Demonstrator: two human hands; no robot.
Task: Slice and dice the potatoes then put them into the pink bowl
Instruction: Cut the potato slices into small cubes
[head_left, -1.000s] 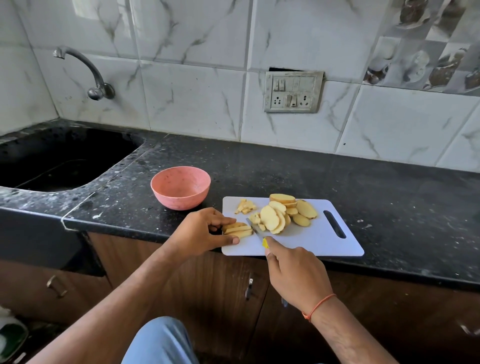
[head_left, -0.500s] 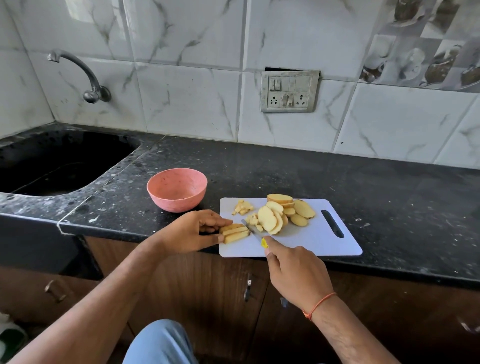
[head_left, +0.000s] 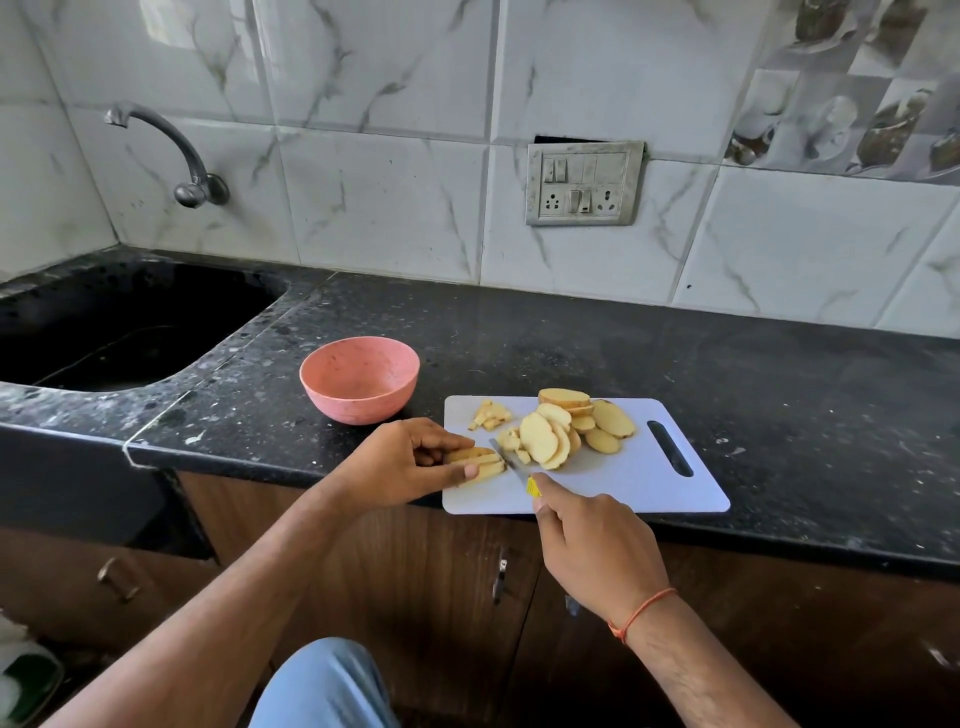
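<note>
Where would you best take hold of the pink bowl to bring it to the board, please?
Pinch the pink bowl by its rim, from above on its left side: it stands upright and open, and the left hand is nearest.

i am looking at a home kitchen. a black speckled stone counter (head_left: 571, 343) runs along a wall of white marble-look tiles (head_left: 384, 208), with a sunken black sink (head_left: 104, 332) and a curved metal tap (head_left: 171, 150) at left, a wall switch-and-socket plate (head_left: 584, 183), and brown wooden cabinet doors (head_left: 415, 582) below.
</note>
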